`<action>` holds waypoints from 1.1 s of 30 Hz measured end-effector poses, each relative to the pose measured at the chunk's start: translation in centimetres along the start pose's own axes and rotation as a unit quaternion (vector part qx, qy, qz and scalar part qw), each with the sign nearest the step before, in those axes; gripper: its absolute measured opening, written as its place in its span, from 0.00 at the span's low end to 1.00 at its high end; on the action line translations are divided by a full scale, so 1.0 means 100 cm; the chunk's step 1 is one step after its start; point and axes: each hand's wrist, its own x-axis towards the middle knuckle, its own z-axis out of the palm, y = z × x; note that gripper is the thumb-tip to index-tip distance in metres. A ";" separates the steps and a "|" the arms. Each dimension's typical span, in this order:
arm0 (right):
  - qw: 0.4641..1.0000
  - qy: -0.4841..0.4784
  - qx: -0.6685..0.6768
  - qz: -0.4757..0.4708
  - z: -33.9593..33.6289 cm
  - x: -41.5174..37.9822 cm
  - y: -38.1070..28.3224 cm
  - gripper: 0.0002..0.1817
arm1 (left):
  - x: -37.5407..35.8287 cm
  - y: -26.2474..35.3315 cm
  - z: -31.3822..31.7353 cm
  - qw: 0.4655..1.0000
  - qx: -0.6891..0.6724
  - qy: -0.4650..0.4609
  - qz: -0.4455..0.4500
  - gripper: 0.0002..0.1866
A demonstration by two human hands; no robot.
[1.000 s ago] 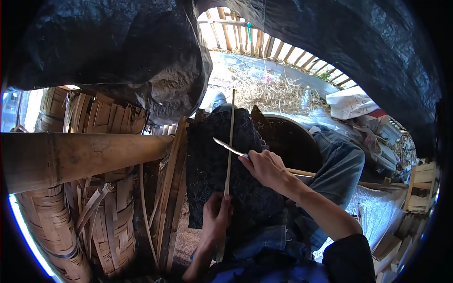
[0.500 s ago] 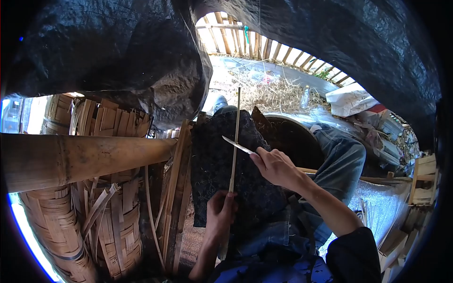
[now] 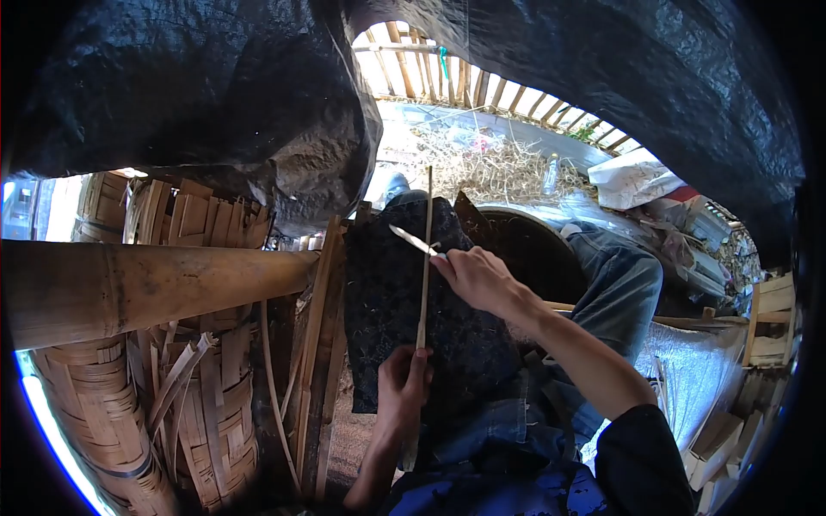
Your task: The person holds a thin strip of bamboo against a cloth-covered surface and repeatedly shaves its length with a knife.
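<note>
My left hand (image 3: 401,382) grips a thin bamboo strip (image 3: 424,258) near its lower end. The strip runs upright along a dark patterned cloth (image 3: 387,301) laid over my left leg. My right hand (image 3: 475,277) holds a knife (image 3: 411,241) whose pale blade lies across the strip, high up near its far third. The blade tip points left, past the strip. My right forearm in a dark sleeve reaches in from the lower right.
A thick bamboo pole (image 3: 146,288) lies across the left. Woven bamboo baskets (image 3: 194,413) and loose bamboo slats (image 3: 314,344) stand under and behind it. Black plastic sheeting (image 3: 215,95) hangs overhead. A dark round basin (image 3: 533,254) sits beyond my knees; straw and wooden pieces lie beyond.
The knife in my right hand has slid farther up the strip, away from me, after sitting lower half a second ago. My left hand keeps its grip low on the strip.
</note>
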 end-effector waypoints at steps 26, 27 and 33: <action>0.999 0.006 0.032 -0.018 -0.004 0.011 0.005 0.25 | 0.001 0.001 -0.002 1.000 0.001 0.003 -0.018 0.14; 0.999 0.016 0.035 -0.018 -0.004 0.006 0.007 0.25 | 0.000 0.003 -0.002 1.000 0.002 0.003 -0.017 0.14; 0.999 0.044 -0.019 -0.001 -0.001 -0.010 0.008 0.27 | -0.002 0.002 -0.001 1.000 -0.003 0.007 -0.023 0.15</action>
